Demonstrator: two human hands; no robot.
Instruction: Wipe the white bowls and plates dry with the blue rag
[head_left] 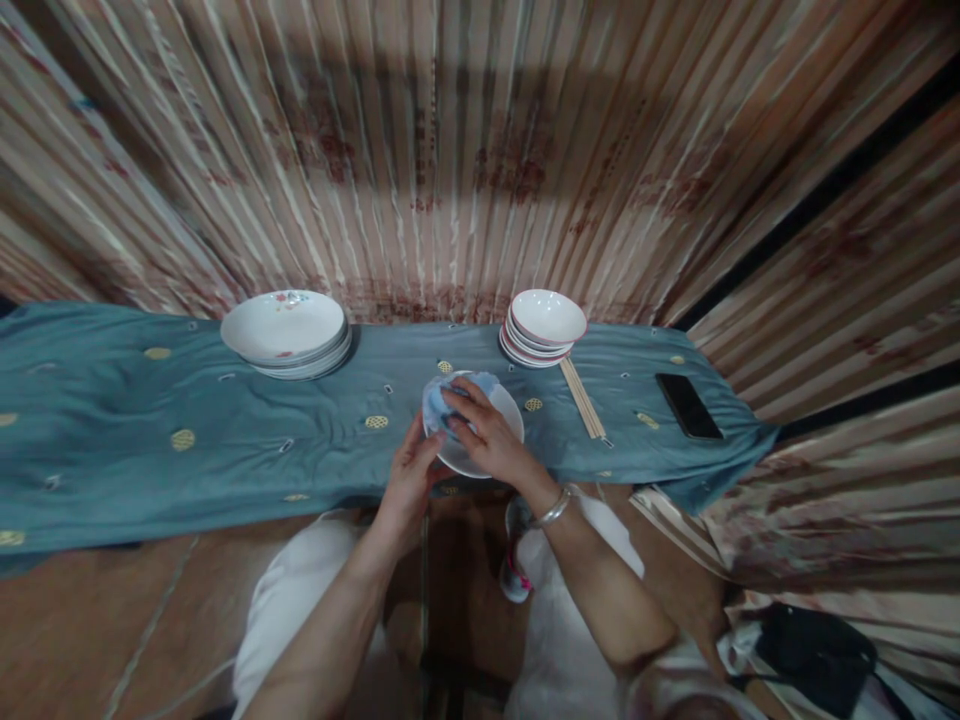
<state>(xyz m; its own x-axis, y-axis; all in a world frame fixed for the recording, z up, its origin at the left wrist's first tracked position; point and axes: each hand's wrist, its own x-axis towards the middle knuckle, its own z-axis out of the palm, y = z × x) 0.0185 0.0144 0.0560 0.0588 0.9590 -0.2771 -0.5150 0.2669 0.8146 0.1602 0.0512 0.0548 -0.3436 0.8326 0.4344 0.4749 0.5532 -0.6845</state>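
Observation:
A white plate (510,412) is held near the front edge of the cloth-covered table, tilted slightly toward me. My left hand (412,460) grips its left rim, with the thumb on top and the other fingers underneath. Inside the plate lies a light blue cloth (442,400), bunched and reaching over the far left rim. My right hand (480,430) presses this cloth against the plate's surface, fingers bent over it. A silver bangle (553,508) circles the right wrist.
A stack of large white plates (289,330) stands at the left. Several red-rimmed bowls (544,325) are stacked right of centre, with wooden chopsticks (581,398) beside them. A black phone (688,405) lies at the right. Pleated curtains (450,150) hang behind the table (225,430).

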